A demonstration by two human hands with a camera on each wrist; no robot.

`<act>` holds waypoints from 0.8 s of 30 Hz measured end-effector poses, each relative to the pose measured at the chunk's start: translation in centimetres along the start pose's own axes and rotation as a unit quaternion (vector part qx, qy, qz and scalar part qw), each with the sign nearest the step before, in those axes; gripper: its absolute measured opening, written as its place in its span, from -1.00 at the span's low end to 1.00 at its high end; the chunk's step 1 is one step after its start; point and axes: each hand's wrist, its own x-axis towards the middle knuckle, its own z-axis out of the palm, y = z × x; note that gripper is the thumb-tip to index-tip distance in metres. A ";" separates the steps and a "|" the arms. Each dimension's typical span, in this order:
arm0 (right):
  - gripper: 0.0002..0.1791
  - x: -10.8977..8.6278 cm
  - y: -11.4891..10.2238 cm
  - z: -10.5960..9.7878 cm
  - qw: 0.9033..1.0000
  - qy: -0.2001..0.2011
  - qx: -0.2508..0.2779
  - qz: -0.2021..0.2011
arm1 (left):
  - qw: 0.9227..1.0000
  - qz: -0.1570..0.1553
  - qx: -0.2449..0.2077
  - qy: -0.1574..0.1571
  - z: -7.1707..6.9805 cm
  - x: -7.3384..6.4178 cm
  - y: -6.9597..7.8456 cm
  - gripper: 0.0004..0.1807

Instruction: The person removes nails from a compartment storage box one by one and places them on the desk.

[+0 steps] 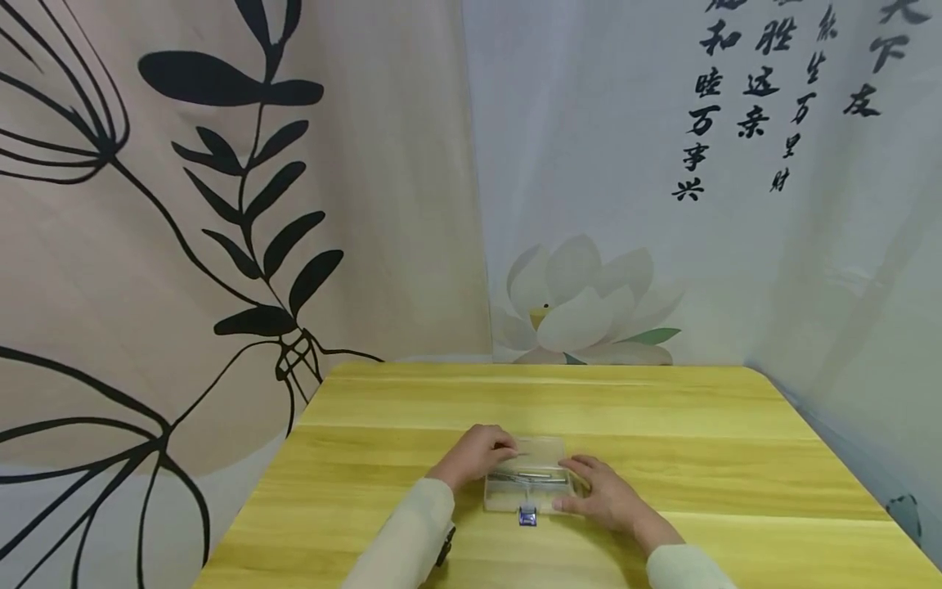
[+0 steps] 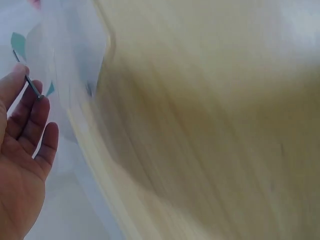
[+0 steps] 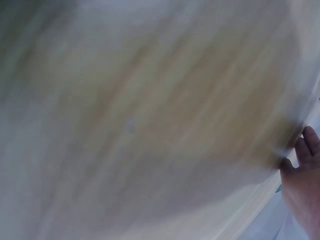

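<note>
A clear plastic box [image 1: 506,499] stands on the table with its lid [image 1: 543,448] tipped back. Inside it lie thin metal pieces [image 1: 540,479], and a divider splits its front part. My left hand [image 1: 478,452] is at the box's back left, over the lid's edge. The left wrist view shows that hand [image 2: 25,145] pinching a thin metal nail [image 2: 33,87] between thumb and fingertips. My right hand [image 1: 607,493] holds the box's right side, thumb at the front corner and fingers farther back. In the right wrist view, blur hides most of what this hand [image 3: 302,170] touches.
A small blue latch [image 1: 527,516] sits at the front of the box. The wooden table [image 1: 706,458] reaches back to a printed cloth [image 1: 412,245] with plant drawings and writing. A dark object [image 1: 445,546] shows at the left wrist.
</note>
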 end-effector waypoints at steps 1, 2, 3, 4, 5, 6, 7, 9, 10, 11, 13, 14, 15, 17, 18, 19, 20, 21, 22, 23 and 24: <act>-0.14 0.0 0.0 0.1 1.000 0.000 0.001 0.000 | 1.000 -0.007 -0.006 0.001 -0.3 -0.2 -0.2 -0.84; -0.14 -0.1 0.0 0.1 1.000 0.001 0.001 0.001 | 1.000 -0.012 -0.008 0.003 -0.5 -0.4 -0.4 -0.84; -0.14 -0.2 0.1 0.2 1.000 0.000 0.000 0.000 | 1.000 -0.017 -0.009 0.004 -0.7 -0.5 -0.6 -0.83; -0.14 -0.2 0.1 0.3 1.000 0.000 0.001 0.000 | 1.000 -0.020 -0.010 0.006 -0.9 -0.7 -0.8 -0.83; -0.14 -0.3 0.1 0.3 1.000 -0.001 0.003 0.000 | 1.000 -0.022 -0.012 0.006 -1.1 -0.8 -1.0 -0.83; -0.14 -0.4 0.1 0.4 1.000 -0.001 0.005 0.000 | 1.000 -0.025 -0.013 0.007 -1.3 -1.0 -1.1 -0.83; -0.14 -0.5 0.0 0.4 1.000 -0.003 0.007 0.000 | 1.000 -0.025 -0.010 0.007 -1.6 -1.2 -1.3 -0.83; -0.14 -0.6 0.0 0.5 1.000 -0.003 0.010 -0.004 | 1.000 -0.024 -0.004 0.006 -2.1 -1.5 -1.8 -0.83; -0.14 -0.7 0.0 0.5 1.000 -0.003 0.011 -0.004 | 1.000 -0.021 0.000 0.004 -2.4 -1.7 -2.1 -0.83; -0.14 -0.7 0.0 0.6 1.000 -0.003 0.012 -0.005 | 1.000 -0.018 0.006 0.003 -2.7 -2.0 -2.5 -0.83; -0.13 -0.7 -0.1 0.6 1.000 -0.004 0.012 -0.007 | 1.000 -0.016 0.017 0.001 -3.5 -2.4 -3.2 -0.83; -0.13 -0.7 -0.1 0.6 1.000 -0.003 0.013 -0.007 | 1.000 -0.015 0.022 0.000 -3.9 -2.7 -3.6 -0.84; -0.13 -0.6 -0.1 0.6 1.000 -0.003 0.013 -0.007 | 0.999 -0.017 0.027 0.001 -4.3 -2.9 -4.0 -0.84; -0.13 -0.6 -0.1 0.5 1.000 -0.003 0.014 -0.008 | 0.999 -0.024 0.037 0.003 -5.1 -3.5 -4.7 -0.85; -0.13 -0.5 -0.1 0.4 1.000 -0.003 0.014 -0.009 | 0.999 -0.029 0.040 0.004 -5.5 -3.8 -5.1 -0.85; -0.14 -0.5 -0.1 0.4 1.000 -0.003 0.014 -0.009 | 0.999 -0.032 0.043 0.006 -5.8 -4.1 -5.4 -0.85; -0.14 -0.4 -0.1 0.3 1.000 -0.003 0.012 -0.010 | 0.998 -0.035 0.050 0.007 -6.0 -4.4 -5.7 -0.85; -0.14 -0.4 -0.1 0.3 1.000 -0.003 0.011 -0.011 | 0.998 -0.038 0.055 0.008 -6.2 -4.6 -6.0 -0.85; -0.14 -0.4 -0.1 0.2 1.000 -0.002 0.009 -0.011 | 0.997 -0.039 0.060 0.009 -6.4 -4.9 -6.2 -0.85; -0.14 -0.4 -0.1 0.2 1.000 -0.001 0.007 -0.011 | 0.997 -0.038 0.065 0.009 -6.5 -5.1 -6.5 -0.86; -0.14 -0.4 -0.1 0.1 1.000 0.000 0.006 -0.010 | 0.997 -0.038 0.072 0.010 -6.6 -5.2 -6.7 -0.86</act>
